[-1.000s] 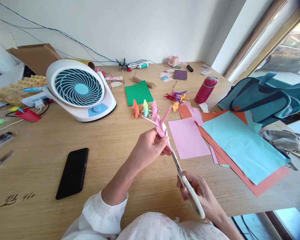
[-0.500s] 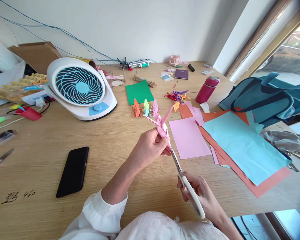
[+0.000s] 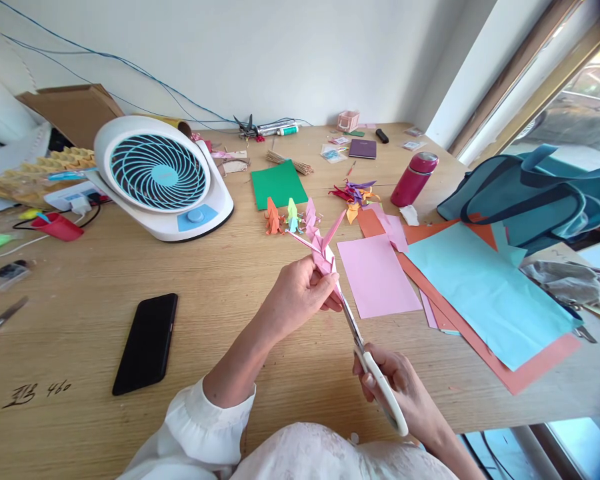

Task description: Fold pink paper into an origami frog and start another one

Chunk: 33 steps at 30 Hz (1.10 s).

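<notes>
— Position of the hands?

— The left hand (image 3: 300,293) is raised above the worktop (image 3: 230,280), forearm running up from a white sleeve (image 3: 200,427) at the lower edge. Its fingers (image 3: 325,287) are pinched closed on the base of a folded pink paper figure (image 3: 323,250), whose long points stick out up and away from the hand. The right hand (image 3: 405,393) sits lower and nearer the body, curled shut around the white handles of a pair of scissors (image 3: 375,380). The blades run up and to the left, their tips meeting the lower end of the pink figure just beside the left fingertips.

— Blades open or closed?

— Cannot tell; they read as one thin line, and the tips are lost against the paper and the fingers.

— Anything else obscured?

— The right wrist is cut off by the frame's lower edge. The fingers inside the handle loops are hidden.

— Surroundings?

— A pink sheet (image 3: 377,277) lies flat just right of the hands, overlapped further right by light-blue paper (image 3: 485,293) on orange. Small folded figures (image 3: 290,217) stand beyond, near a green sheet (image 3: 279,183). A black phone (image 3: 147,343) lies well to the left, a white fan (image 3: 163,177) behind it.
</notes>
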Tool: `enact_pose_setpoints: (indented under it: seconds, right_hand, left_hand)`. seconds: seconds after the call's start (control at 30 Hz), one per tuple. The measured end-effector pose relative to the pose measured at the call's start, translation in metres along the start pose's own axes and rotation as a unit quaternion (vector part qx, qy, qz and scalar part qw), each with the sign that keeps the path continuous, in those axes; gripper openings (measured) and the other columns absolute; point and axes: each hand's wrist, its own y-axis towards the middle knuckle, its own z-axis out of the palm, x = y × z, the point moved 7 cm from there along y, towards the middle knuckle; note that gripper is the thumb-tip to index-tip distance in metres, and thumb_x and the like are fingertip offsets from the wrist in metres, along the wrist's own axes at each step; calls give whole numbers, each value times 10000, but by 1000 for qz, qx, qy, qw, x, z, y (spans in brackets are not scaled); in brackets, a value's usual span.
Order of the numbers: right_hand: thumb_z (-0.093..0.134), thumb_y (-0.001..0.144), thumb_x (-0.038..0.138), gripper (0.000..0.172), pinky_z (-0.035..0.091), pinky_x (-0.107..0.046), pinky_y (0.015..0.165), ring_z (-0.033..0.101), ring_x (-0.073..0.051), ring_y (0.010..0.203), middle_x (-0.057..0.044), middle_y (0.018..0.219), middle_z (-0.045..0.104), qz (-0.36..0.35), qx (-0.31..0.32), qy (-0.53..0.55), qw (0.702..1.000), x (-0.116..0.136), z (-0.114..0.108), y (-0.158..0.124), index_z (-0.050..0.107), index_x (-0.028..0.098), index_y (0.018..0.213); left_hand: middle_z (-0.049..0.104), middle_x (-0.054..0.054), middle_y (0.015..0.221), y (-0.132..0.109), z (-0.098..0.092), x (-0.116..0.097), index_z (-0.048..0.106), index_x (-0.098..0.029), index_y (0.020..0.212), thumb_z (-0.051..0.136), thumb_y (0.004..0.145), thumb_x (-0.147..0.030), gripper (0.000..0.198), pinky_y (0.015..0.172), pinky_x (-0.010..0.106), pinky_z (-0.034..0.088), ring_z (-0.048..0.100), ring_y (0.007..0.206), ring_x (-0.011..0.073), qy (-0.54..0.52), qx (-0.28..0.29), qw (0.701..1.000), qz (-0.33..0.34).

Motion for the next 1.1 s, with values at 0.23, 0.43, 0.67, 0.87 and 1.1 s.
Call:
enact_pose_setpoints:
  seconds: [0.23, 0.43, 0.67, 0.87, 1.1]
  right_hand:
    - [555, 877, 581, 418, 338, -256, 544, 439, -118, 556, 17, 628, 513, 0, 1, 3, 1000, 0, 1, 0, 586, 178, 771]
    - [533, 885, 592, 430, 336, -260, 542, 443, -123, 556, 16, 624, 512, 13, 6, 12, 1000, -2, 2, 0, 570, 182, 760]
    - [527, 881, 616, 460, 316, -264, 542, 411, -120, 541, 24, 578, 493, 12, -10, 6, 1000, 2, 1, 0, 547, 187, 716]
    - [514, 877, 643, 492, 313, -266, 534, 397, -119, 532, 23, 555, 481, 8, -22, -3, 1000, 1, 1, 0, 517, 192, 681]
    - [511, 879, 640, 484, 320, -266, 533, 416, -123, 528, 20, 548, 507, 14, -23, -18, 999, 1, 1, 1, 544, 190, 702]
  left_hand:
    - [742, 29, 718, -1, 0, 0, 525, -170, 831, 527, 915, -244, 112, 547, 185, 575, 736, 619, 149, 7, 1, 1000, 2]
    - [736, 31, 704, 0, -1, -1, 532, -169, 831, 558, 897, -249, 107, 538, 185, 572, 733, 614, 151, -7, -4, 1000, 7]
    - [732, 28, 699, 0, 0, 0, 533, -169, 825, 555, 900, -248, 111, 531, 184, 571, 730, 609, 147, -13, -4, 1000, 5]
    - [723, 17, 682, 0, 0, 0, 526, -169, 825, 546, 902, -229, 100, 532, 180, 572, 729, 604, 143, -17, -2, 1000, 1]
    - [723, 24, 683, 1, 1, 0, 531, -164, 823, 564, 895, -229, 103, 529, 182, 572, 725, 597, 142, -20, 0, 1000, -1]
